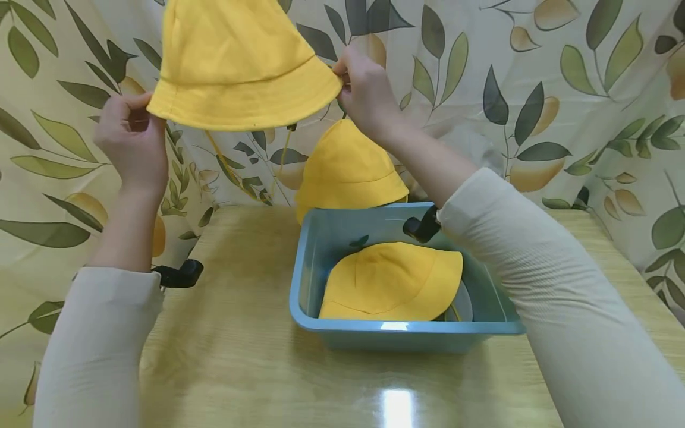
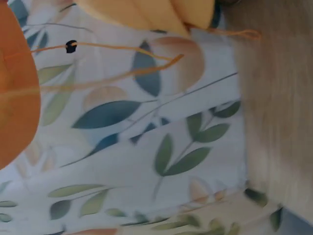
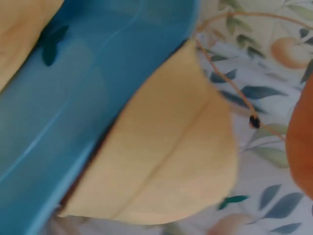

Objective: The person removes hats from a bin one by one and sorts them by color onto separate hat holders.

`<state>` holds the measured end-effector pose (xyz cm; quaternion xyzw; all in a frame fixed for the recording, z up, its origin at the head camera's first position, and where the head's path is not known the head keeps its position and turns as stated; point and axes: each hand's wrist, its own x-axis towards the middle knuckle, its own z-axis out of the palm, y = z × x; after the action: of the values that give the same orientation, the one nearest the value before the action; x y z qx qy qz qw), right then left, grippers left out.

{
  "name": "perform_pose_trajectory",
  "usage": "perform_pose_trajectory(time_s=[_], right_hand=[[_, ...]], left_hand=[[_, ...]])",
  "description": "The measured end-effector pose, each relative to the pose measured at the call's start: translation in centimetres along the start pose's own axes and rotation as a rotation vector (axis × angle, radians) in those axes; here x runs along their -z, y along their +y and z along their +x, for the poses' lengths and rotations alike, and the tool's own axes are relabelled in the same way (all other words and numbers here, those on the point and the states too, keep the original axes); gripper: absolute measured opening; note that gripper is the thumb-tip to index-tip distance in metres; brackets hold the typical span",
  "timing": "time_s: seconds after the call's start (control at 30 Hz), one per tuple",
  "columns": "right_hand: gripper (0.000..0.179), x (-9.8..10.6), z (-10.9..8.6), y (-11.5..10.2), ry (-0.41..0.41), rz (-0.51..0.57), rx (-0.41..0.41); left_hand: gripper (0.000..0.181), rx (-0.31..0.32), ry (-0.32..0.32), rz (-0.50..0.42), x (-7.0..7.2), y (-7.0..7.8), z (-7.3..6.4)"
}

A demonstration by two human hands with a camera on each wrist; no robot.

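Both hands hold a yellow bucket hat [image 1: 241, 71] up in the air at the upper left of the head view, crown upward. My left hand [image 1: 134, 139] pinches the left end of its brim, and my right hand [image 1: 369, 89] pinches the right end. A thin yellow chin cord [image 2: 122, 73] with a small black bead hangs below it in the left wrist view. A second yellow hat [image 1: 353, 169] sits behind the blue plastic basin [image 1: 396, 327]. Inside the basin lies a third yellow hat [image 1: 396, 282], tilted on its side.
The basin stands on a light wooden table [image 1: 230, 356]. A curtain [image 1: 588, 119] printed with leaves and fruit hangs behind and at the sides. Beside the hat in the basin, a grey round edge [image 1: 461, 303] shows. Black wrist cameras stick out from both sleeves.
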<state>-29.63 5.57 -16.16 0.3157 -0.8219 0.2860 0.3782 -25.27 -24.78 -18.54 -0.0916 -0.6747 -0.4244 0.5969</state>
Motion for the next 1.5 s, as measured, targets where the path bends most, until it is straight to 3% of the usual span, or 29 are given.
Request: perform_pose_trajectory(time_s=[0.17, 0.33, 0.5, 0.63, 0.77, 0.87, 1.03, 1.17, 1.27, 1.37, 1.5], right_hand=[[0.011, -1.2, -0.9, 2.8, -0.042, -0.023, -0.122], [0.011, -1.1, -2.1, 5.9, -0.053, -0.03, -0.251], [0.013, -0.3, -3.3, 8.4, -0.06, -0.08, -0.398], [0.012, 0.6, -4.3, 10.0, -0.049, -0.127, -0.442], [0.014, 1.6, -5.4, 11.4, -0.054, -0.134, -0.481], [0.018, 2.4, -6.4, 12.3, -0.112, -0.113, -0.545], [0.013, 2.6, -8.2, 13.1, -0.321, -0.098, -0.578], [0.012, 1.7, -9.2, 13.4, -0.459, -0.123, -0.531], [0.011, 1.0, -9.9, 13.5, -0.492, -0.166, -0.466], [0.007, 0.4, -10.4, 13.3, -0.532, -0.22, -0.429], [0.014, 0.0, -11.2, 12.4, -0.644, -0.324, -0.419]], left_hand=[[0.017, 0.027, -0.09, 0.077, -2.1, -1.5, -2.2], [0.015, 0.019, -0.187, 0.132, -5.2, -1.1, -3.9], [0.015, -0.008, -0.325, 0.157, -8.1, -1.0, -5.1], [0.014, 0.025, -0.411, 0.165, -10.0, -0.8, -6.3], [0.013, 0.059, -0.543, 0.186, -11.3, -0.5, -7.6], [0.014, 0.053, -0.651, 0.211, -11.9, -0.3, -8.6], [0.014, 0.016, -0.752, 0.258, -12.0, -0.8, -10.2], [0.012, 0.015, -0.823, 0.29, -11.7, -1.7, -11.3], [0.012, 0.026, -0.87, 0.313, -11.4, -2.4, -12.1], [0.013, 0.042, -0.891, 0.305, -11.1, -3.0, -12.8], [0.011, 0.053, -0.911, 0.281, -10.8, -3.7, -13.9]])
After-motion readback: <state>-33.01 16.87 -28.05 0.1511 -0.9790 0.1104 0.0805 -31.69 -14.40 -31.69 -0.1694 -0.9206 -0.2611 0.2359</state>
